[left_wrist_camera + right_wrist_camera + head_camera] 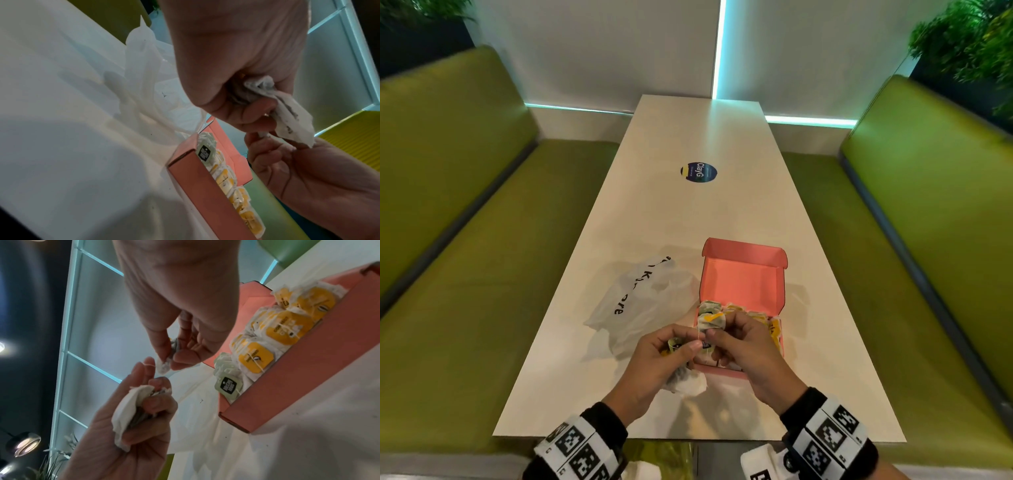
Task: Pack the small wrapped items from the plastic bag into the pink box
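On the table (654,219), at the left, we see the bag (640,305) lying crumpled, just beside the box (743,274), whose lid stands open at the far side. Near the front edge, our left hand (654,363) grips a bunch of white items (127,412). Our right hand (750,353) pinches one item (164,365) above the box's near left corner. Yellow-tagged packets (285,327) fill the box.
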`<state>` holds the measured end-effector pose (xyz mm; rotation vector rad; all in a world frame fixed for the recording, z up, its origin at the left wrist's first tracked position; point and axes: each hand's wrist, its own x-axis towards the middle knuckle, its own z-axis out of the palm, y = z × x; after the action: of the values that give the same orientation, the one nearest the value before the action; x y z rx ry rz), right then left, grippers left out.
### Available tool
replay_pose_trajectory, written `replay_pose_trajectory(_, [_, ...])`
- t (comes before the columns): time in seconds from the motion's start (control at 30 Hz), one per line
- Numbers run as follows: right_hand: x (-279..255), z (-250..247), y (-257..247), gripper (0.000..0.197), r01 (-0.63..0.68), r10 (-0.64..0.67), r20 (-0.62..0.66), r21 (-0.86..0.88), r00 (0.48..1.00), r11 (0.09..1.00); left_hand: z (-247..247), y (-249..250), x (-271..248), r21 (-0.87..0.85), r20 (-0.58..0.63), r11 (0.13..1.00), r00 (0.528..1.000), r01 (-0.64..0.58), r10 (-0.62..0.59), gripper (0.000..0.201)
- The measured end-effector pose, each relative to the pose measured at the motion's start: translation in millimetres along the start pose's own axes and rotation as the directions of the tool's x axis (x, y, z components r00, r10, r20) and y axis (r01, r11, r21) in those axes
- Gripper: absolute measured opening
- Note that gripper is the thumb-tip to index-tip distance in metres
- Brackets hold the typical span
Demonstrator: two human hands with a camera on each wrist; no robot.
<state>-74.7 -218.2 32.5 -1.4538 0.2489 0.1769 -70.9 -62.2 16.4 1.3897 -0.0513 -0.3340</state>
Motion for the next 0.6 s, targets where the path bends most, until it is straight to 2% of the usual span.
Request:
replay_pose_trajectory(0.1, [-1, 2, 2, 0.016, 0.016, -0.016, -0.009, -0.008, 1.000, 1.000, -1, 1, 0, 0.043, 0.027, 0.999, 1.000, -0.011, 0.010, 0.016])
replay_pose_trajectory(0.23, [-1, -1, -2, 0.015, 0.062, -0.059, -0.039, 0.086, 0.998, 0.994, -10, -3, 0, 0.068, 0.050, 0.998, 0.999, 0.018, -0.021, 0.021])
replay_pose_trajectory(0.33, [-1, -2, -3, 0.014, 0.092, -0.090, -0.028, 0.116, 0.996, 0.989, -14, -1, -2, 0.053, 0.016, 0.998, 0.999, 0.033, -0.034, 0.016])
replay_pose_trajectory(0.43, [-1, -3, -2, 0.017, 0.126, -0.127, 0.004, 0.081, 0.992, 0.989, -18, -4, 1, 0.057, -0.035, 0.998, 0.999, 0.015, -0.013, 0.038])
replay_pose_trajectory(0.5, [-1, -2, -1, 0.016, 0.139, -0.141, 0.030, 0.053, 0.990, 0.989, -15, -1, 4, 0.037, -0.067, 0.999, 0.998, 0.013, -0.011, 0.025])
replay_pose_trajectory(0.6, [-2, 1, -1, 0.016, 0.146, -0.147, 0.060, 0.013, 0.987, 0.989, -7, 5, 7, 0.034, -0.024, 0.999, 1.000, 0.011, -0.010, 0.021])
